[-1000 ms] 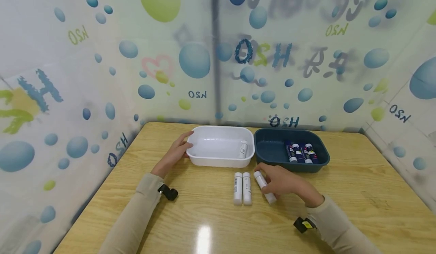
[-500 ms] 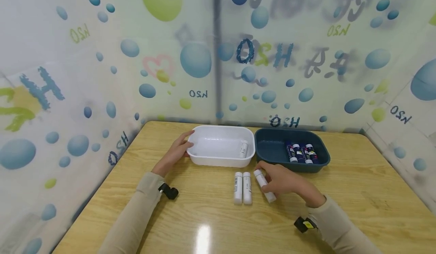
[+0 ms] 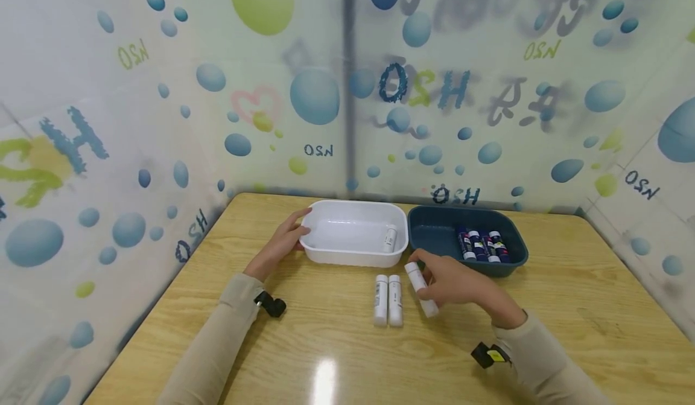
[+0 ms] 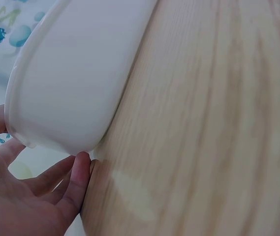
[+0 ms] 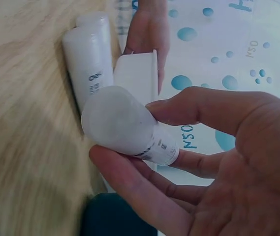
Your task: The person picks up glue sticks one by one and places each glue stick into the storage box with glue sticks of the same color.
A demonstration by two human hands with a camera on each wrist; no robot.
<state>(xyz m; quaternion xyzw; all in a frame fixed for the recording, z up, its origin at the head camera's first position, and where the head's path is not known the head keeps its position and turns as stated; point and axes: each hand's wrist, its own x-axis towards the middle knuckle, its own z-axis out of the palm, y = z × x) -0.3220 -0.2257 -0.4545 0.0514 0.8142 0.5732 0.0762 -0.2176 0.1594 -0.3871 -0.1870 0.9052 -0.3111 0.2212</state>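
Observation:
My right hand (image 3: 453,281) pinches a slim white bottle (image 3: 420,290) between thumb and fingers; the right wrist view shows its round base (image 5: 112,120) toward the camera and its printed label. It is slanted, close in front of the dark blue basin (image 3: 434,245). Two similar white bottles, one on the left (image 3: 381,301) and one on the right (image 3: 395,301), lie side by side on the table. My left hand (image 3: 279,245) holds the left end of the white basin (image 3: 353,259), with fingertips over its rim and others against its outer wall. One white bottle (image 3: 390,239) lies inside that basin.
Several dark blue bottles with white caps (image 3: 480,247) lie in the right part of the dark blue basin, which stands beside the white one. Both rest near the back edge of the wooden table (image 3: 304,344), before a patterned wall curtain (image 3: 347,91).
My right hand has raised the pinched bottle slightly, moving it up and away from me. The left hand keeps its place on the white basin. The head view shifts a little.

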